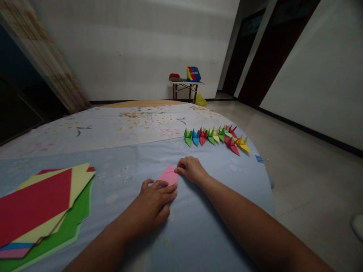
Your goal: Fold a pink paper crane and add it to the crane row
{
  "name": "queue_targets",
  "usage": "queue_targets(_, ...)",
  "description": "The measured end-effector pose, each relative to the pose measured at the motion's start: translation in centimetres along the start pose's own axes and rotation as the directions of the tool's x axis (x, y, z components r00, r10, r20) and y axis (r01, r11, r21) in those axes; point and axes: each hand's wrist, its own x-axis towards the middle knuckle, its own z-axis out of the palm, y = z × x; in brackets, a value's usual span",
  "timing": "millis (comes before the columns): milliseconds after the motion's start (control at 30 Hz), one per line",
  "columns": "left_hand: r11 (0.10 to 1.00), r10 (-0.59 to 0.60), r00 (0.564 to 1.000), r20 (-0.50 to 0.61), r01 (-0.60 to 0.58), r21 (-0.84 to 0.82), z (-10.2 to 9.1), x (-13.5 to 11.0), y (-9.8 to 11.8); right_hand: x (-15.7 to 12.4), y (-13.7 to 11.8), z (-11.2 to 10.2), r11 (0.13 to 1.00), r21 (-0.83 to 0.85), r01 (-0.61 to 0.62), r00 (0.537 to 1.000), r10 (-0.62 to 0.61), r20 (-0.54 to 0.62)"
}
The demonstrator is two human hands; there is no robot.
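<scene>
Looking at a round wooden table (136,102) here, light-blue flowered cloth (198,223) up close, white flowered cloth (107,128) farther back. Tiled floor (255,124) and white wall (141,56) beyond. Small folded piece of pink paper (169,175) on the blue cloth, pretty flat, pointed at the far end. Left hand (154,202) laid over the near part, fingers lightly spread; right hand (194,170) curled narrow at the right edge, can't tell if actually pinching. Mixed-colour folded-paper cranes (202,136) ahead right, stack of red, pale-yellow and green paper sheets (36,204) off left. Container-wise: yellow plastic bag (201,99) on the floor by a small side table (187,82), can't make out the contents.
</scene>
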Motion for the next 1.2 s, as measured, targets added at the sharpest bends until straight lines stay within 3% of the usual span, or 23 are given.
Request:
queue_targets(133, 1.0, -0.009, 0.999, -0.04, 0.007, -0.03, 0.8, 0.0, -1.5, 0.0, 0.1, 0.2, 1.0, 0.001, -0.001, 1.0, 0.001, 0.0)
queue_targets(267, 0.994, -0.112, 0.964, -0.242, 0.113, -0.011, 1.9, 0.2, -3.6, 0.0, 0.1, 0.1, 1.0, 0.002, 0.012, 1.0, -0.012, -0.008)
queue_targets(367, 0.994, -0.076, 0.958, -0.275, 0.094, 0.053, 2.7, 0.3, -4.6, -0.2, 0.0, -0.1, 1.0, 0.008, 0.026, 0.999, -0.026, -0.019)
queue_targets(533, 0.996, -0.044, 0.961, -0.272, 0.063, 0.06, 3.1, 0.5, -4.7, -0.5, -0.3, -0.2, 0.995, 0.045, 0.084, 0.996, -0.083, -0.035)
queue_targets(667, 0.997, -0.081, 0.959, -0.272, 0.083, -0.004, 2.4, 0.5, -4.2, -0.8, -0.8, 0.0, 0.98, 0.1, 0.173, 0.984, -0.169, -0.049)
queue_targets(800, 0.996, -0.09, 0.975, -0.204, 0.085, -0.033, 1.5, 0.1, -4.4, -0.7, -1.4, 0.5, 0.952, 0.167, 0.255, 0.967, -0.247, -0.067)
queue_targets(1000, 0.997, -0.068, 0.989, -0.129, 0.063, -0.042, 0.4, -0.4, -5.4, -0.2, -1.4, 1.1, 0.913, 0.135, 0.385, 0.923, -0.382, -0.051)
queue_targets(1200, 0.999, -0.029, 0.995, -0.096, 0.025, -0.04, -0.2, -0.4, -5.2, -1.1, -1.4, 0.2, 0.889, 0.088, 0.449, 0.894, -0.447, -0.045)
